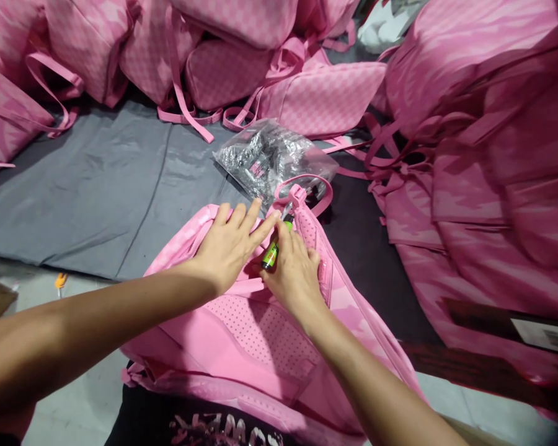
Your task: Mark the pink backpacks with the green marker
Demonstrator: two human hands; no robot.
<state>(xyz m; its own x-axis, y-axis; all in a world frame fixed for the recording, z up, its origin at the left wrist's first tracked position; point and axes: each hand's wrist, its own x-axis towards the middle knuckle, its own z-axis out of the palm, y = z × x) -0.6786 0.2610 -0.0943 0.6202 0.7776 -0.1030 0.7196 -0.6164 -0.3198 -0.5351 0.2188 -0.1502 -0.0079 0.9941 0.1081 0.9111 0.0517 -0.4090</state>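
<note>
A pink backpack [255, 328] lies at the front edge of the table and against the wearer's dark shirt, its dotted mesh panel facing up. My left hand [230, 244] rests on its upper part with the fingers stretched out, the index fingertip close to my right hand. Closed around a small green tool with black ends [271, 251] is my right hand [295, 266], over the strap side of the backpack. The tool's far end points at a pink buckle [297, 195] near the looped top handle [328, 195]. Its exact kind is unclear.
Just beyond the backpack is a clear plastic bag [274, 155] with dark items inside. Several pink checked bags [320, 99] line the back of the dark-covered table [97, 179]. A big pile of pink camouflage backpacks [474, 179] stands at the right.
</note>
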